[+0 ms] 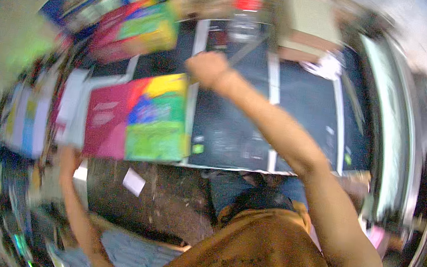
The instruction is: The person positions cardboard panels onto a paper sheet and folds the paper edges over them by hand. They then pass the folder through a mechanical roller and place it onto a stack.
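Multicoloured carton (136, 117) on dark tabletop (234, 120). Right hand (207, 70) curled at its far right corner; left hand (69, 156) by its pale near-left end. Blurred: cannot tell either grip.

Illumination is moderate and uneven. The wall (403, 23) at upper right is pale and washed out; the floor (153, 193) below the tabletop (229, 119) is dim. The light source is indeterminate. Motion blur smears the bottle (245, 15) and right hand (208, 70), softening print on the multicoloured box (139, 120). Fisheye distortion bends straight edges toward the rim. Coloured noise speckles the black corners.
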Action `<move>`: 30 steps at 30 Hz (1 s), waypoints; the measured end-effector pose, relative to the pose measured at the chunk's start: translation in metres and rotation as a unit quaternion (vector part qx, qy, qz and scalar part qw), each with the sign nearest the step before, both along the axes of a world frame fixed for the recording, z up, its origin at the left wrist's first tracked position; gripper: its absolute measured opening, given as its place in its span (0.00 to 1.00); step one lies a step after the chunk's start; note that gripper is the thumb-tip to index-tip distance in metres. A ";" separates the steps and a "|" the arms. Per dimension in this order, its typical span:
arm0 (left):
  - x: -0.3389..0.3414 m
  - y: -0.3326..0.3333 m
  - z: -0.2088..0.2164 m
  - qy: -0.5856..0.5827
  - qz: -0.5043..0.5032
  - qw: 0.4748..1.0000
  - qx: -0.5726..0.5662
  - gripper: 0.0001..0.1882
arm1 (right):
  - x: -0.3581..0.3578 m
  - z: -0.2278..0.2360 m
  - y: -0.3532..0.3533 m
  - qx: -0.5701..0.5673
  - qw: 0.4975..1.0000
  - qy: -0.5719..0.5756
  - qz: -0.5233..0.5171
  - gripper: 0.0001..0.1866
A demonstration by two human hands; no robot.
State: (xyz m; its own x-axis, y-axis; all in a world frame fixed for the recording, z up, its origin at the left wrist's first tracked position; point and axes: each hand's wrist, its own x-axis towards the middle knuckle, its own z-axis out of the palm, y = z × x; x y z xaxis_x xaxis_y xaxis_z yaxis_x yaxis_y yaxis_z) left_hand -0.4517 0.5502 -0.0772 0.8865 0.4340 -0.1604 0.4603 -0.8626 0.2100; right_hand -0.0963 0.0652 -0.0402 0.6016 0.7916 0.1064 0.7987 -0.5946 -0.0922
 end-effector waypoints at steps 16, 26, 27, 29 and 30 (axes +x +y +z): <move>0.245 -0.191 0.045 -0.358 -0.293 0.884 -0.072 0.26 | -0.505 -0.170 -0.753 -0.058 0.581 0.279 -0.763 0.49; 0.261 -0.494 0.139 -0.300 -0.326 0.866 -0.231 0.08 | -0.517 -0.236 -0.800 0.076 0.640 0.189 -0.741 0.30; 0.267 -0.499 0.137 -0.272 -0.331 0.873 -0.231 0.07 | -0.515 -0.212 -0.801 0.128 0.636 0.204 -0.733 0.24; 0.275 -0.509 0.138 -0.218 -0.338 0.886 -0.229 0.09 | -0.508 -0.160 -0.797 0.142 0.592 0.125 -0.784 0.10; 0.278 -0.513 0.138 -0.218 -0.338 0.889 -0.218 0.09 | -0.510 -0.139 -0.801 0.156 0.588 0.105 -0.786 0.10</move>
State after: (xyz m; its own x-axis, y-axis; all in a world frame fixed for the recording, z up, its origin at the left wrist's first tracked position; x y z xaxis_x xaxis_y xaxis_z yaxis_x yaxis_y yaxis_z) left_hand -0.1732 0.0375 0.0604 0.9405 -0.2406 0.2401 -0.3394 -0.7037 0.6241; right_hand -0.6063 -0.7355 -0.1794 0.5898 -0.8003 -0.1079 -0.7649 -0.5109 -0.3922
